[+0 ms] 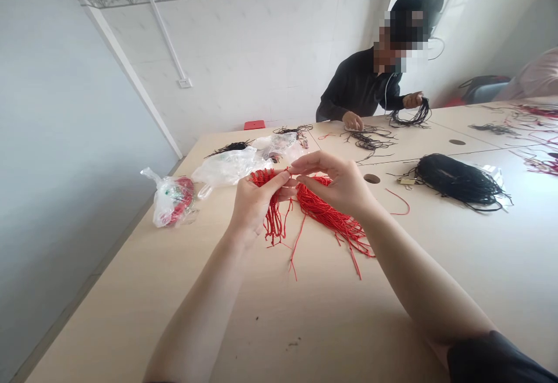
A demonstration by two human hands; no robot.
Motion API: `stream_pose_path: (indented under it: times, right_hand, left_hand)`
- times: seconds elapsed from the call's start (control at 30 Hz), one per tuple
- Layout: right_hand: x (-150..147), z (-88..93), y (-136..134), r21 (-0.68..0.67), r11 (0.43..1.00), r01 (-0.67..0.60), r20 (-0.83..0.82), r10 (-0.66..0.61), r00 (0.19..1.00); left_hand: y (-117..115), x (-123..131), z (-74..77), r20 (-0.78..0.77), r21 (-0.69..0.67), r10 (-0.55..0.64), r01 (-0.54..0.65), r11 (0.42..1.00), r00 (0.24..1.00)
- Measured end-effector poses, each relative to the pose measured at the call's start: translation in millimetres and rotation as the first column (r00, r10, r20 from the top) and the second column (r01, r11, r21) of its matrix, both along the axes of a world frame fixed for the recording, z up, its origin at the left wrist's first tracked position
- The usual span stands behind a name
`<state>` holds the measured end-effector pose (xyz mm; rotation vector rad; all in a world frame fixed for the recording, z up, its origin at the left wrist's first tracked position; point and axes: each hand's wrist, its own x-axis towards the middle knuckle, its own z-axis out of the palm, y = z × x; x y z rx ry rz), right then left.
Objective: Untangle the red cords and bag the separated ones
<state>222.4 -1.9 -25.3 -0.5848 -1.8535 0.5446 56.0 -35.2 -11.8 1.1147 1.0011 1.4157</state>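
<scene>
A bunch of knotted red cords (274,220) hangs from my left hand (257,197), whose thumb and fingers are closed around its upper end. Close against it, my right hand (333,182) has its fingers bent toward the left fingertips, near a small red cord end. Whether the right fingertips pinch that cord cannot be made out. Beneath and behind my right hand lies a larger bundle of red cords (325,211) on the pale wooden table (209,307), its loose ends pointing toward me.
Clear plastic bags (231,167) lie behind my left hand; another bag (172,200) holds red and green items. A black cord bundle (460,179) rests at right, near a table hole (371,179). Across the table, a person in black (357,89) handles black cords (412,114).
</scene>
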Motion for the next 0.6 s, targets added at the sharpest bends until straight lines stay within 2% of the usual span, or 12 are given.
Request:
stream_pose_path:
  times: [0.17, 0.27, 0.37, 0.6]
  right_hand:
    - [0, 0.2, -1, 0.138, 0.983, 0.122, 0.022, -0.126, 0.992]
    - [-4, 0.1, -3, 0.159, 0.974, 0.160, -0.006, -0.161, 0.987]
    - [-7, 0.3, -4, 0.095, 0.984, 0.150, -0.028, -0.148, 0.989]
    - [-12, -3.8, -2, -0.179, 0.983, 0.027, -0.122, -0.050, 0.991]
  left_hand:
    - [1, -1, 0.7, -0.018, -0.020, -0.006, 0.006, 1.000, 1.000]
    - [1, -1, 0.3, -0.038, -0.021, -0.015, 0.014, 1.000, 0.999]
    - [1, 0, -1.0, -0.070, 0.004, -0.008, 0.008, 1.000, 0.997]
    - [3, -1, -6.1, -0.220, 0.137, 0.081, -0.052, 0.989, 0.972]
